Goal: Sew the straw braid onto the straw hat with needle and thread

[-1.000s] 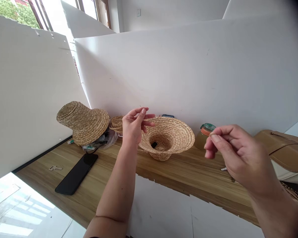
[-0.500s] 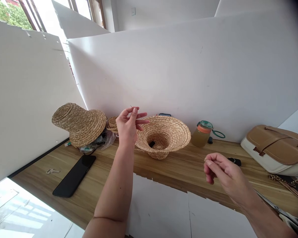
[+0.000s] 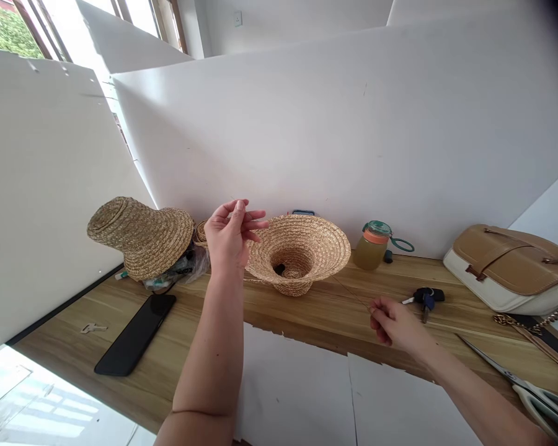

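My left hand [image 3: 230, 234] is raised above the wooden desk [image 3: 177, 347], pinching a thin needle between thumb and fingertips. It is just left of an upturned straw hat [image 3: 297, 251] that sits brim up. My right hand [image 3: 395, 322] is low over the desk, fingers pinched on a fine thread that runs back toward the hat. A second straw hat [image 3: 142, 234] lies crown up at the left, on a plastic bag.
A black phone [image 3: 137, 334] and a small key [image 3: 93, 328] lie at the left. A jar with an orange band [image 3: 372, 244], a car key [image 3: 425, 296], a tan handbag [image 3: 511, 269] and scissors [image 3: 516, 379] are at the right. White partitions stand behind and to the left.
My right hand has dropped from chest height down to the desk and moved away from the camera, drawing the thread out. The left hand stays raised, nearly still.
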A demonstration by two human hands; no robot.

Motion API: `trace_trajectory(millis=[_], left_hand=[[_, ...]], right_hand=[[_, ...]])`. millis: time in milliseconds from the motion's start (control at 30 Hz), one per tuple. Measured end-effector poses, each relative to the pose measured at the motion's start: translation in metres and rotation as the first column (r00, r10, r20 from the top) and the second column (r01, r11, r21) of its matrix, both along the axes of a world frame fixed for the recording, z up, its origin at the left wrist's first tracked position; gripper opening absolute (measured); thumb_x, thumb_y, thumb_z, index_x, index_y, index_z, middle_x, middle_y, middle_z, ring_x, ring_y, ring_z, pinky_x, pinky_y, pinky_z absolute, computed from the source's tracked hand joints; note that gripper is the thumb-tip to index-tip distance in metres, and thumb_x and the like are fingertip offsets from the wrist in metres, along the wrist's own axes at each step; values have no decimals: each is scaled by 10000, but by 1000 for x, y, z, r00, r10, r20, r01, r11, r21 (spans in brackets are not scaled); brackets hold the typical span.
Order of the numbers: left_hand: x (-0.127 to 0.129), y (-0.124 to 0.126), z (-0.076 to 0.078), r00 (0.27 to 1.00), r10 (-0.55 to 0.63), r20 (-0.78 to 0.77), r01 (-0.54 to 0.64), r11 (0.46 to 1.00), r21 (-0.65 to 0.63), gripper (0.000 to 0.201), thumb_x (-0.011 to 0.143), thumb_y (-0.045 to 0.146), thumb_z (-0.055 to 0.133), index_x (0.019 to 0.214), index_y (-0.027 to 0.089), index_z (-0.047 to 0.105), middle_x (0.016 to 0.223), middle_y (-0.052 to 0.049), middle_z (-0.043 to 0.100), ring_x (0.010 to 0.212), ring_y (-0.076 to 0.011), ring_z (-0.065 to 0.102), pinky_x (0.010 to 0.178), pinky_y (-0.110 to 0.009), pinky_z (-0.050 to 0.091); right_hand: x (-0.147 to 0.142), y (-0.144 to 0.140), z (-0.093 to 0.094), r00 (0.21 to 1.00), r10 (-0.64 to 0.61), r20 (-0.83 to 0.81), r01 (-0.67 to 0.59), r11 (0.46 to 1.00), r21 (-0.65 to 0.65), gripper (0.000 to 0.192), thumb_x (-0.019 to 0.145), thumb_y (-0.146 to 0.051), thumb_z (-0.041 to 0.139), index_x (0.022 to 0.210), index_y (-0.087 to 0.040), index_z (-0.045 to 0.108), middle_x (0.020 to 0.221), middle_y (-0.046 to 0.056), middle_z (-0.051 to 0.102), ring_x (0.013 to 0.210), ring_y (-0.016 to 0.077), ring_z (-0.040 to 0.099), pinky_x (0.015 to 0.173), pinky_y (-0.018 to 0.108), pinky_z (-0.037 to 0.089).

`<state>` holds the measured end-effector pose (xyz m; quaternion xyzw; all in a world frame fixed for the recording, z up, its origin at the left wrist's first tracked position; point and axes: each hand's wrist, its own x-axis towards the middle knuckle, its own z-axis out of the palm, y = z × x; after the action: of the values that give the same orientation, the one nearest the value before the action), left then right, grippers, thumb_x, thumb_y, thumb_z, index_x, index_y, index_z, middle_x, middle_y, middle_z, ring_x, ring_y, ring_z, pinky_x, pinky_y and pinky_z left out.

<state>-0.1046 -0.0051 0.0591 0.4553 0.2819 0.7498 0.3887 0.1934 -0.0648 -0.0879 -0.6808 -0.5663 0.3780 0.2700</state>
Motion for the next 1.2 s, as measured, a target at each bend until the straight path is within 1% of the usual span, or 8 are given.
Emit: trace_trajectory(millis=[267,533,667,833,933,1000,1067,1200], left_hand=[[-7,2,1,999,-29,25,30,999,-30,292,761,358,707,879,115,596,662,-52,720,492,-138,672,319,-131,398],[-9,-5,5,999,-41,-28,41,999,-22,288,770,367,694,882,120,597,645,-36,709,551,-159,695,368,-159,482],[-4,-10,7,994,-57,-89,55,998,-26,319,778,416,678,895,135,581,651,-42,710,566,-175,701,384,-174,499],[8,-15,8,983,-117,-139,116,993,-15,358,776,458,668,927,147,578,654,-47,709,572,-190,705,382,-180,498],[18,-20,7,964,-189,-184,189,982,-20,356,779,462,662,935,148,597,657,-50,708,584,-206,710,388,-197,511],[25,-25,7,947,-233,-223,232,972,-27,349,785,454,657,947,148,613,652,-51,706,577,-208,707,385,-202,513],[31,-28,6,932,-254,-258,255,967,-31,341,794,440,652,965,145,625,653,-54,706,563,-206,702,384,-210,520],[39,-32,4,916,-250,-315,250,967,-41,345,797,429,651,991,143,635,665,-60,708,577,-206,703,420,-233,554]], right_hand=[[37,25,-11,875,-19,484,2,999,37,102,733,-120,512,661,-192,519,610,49,594,610,204,576,533,273,286],[34,34,-12,851,0,525,-80,988,130,113,733,-131,556,737,-189,653,742,81,667,699,243,627,575,291,358],[45,36,25,866,-136,481,-19,953,304,119,740,-173,601,827,-191,681,887,128,654,760,281,619,615,347,397],[30,23,105,922,-227,314,34,855,518,135,834,-358,571,819,-258,661,873,107,663,765,256,586,678,400,433],[-6,14,147,978,-113,173,-10,810,586,174,844,-433,580,907,-300,673,962,40,701,878,222,626,763,362,481],[-34,12,166,995,91,26,-89,795,600,166,769,-413,681,824,-258,709,880,41,713,825,222,632,760,370,488],[-60,15,177,974,226,-15,-174,789,589,236,752,-446,696,822,-223,725,830,38,709,777,192,619,735,339,479],[-92,24,182,949,304,-84,-208,806,555,352,757,-509,670,828,-169,727,711,22,664,669,143,554,626,278,434]])
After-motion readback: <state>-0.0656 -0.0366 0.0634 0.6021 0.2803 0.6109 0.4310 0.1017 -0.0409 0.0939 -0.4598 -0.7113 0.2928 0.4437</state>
